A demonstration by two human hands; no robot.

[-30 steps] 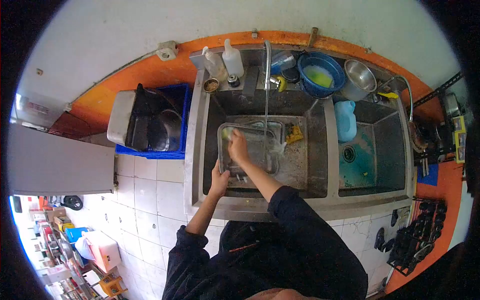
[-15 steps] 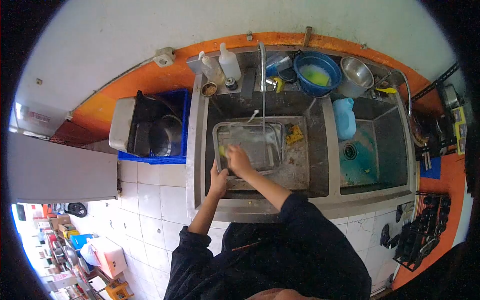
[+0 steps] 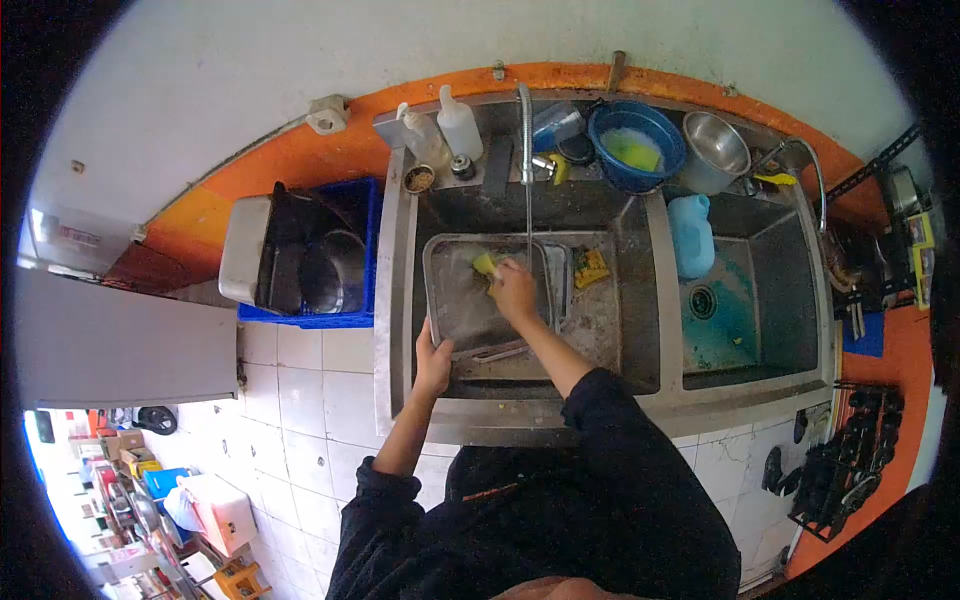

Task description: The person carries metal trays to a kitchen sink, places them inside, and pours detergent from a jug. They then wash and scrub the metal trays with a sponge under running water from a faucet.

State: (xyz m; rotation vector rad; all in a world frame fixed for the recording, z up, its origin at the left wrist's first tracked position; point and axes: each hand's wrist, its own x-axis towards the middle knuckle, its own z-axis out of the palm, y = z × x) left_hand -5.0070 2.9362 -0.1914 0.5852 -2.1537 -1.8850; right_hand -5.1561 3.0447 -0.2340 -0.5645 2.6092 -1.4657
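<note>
A rectangular metal tray (image 3: 465, 313) sits in the left sink basin, in the stream from the tap (image 3: 527, 150). My left hand (image 3: 433, 363) grips the tray's lower left edge, fingers wrapped round the rim. In my right hand (image 3: 514, 290) is a yellow-green sponge (image 3: 485, 264), pressed against the inner face of the tray toward its upper middle. The fingers partly hide the sponge. Another metal tray or pan lies partly covered beneath the first. To the right of both, a yellow and dark scrubbing pad (image 3: 592, 268) rests on a flat board.
Behind the basin stand two pump bottles (image 3: 460, 130), a blue basin (image 3: 637, 180) of suds and a steel pot (image 3: 715, 150). A light blue jug (image 3: 691, 237) is in the right sink (image 3: 745, 300). On the left, a blue crate (image 3: 368, 240) holds metal pans.
My right hand and the sponge have moved up and to the right across the tray. The tray has shifted and tilted slightly, while my left hand keeps its hold on the edge.
</note>
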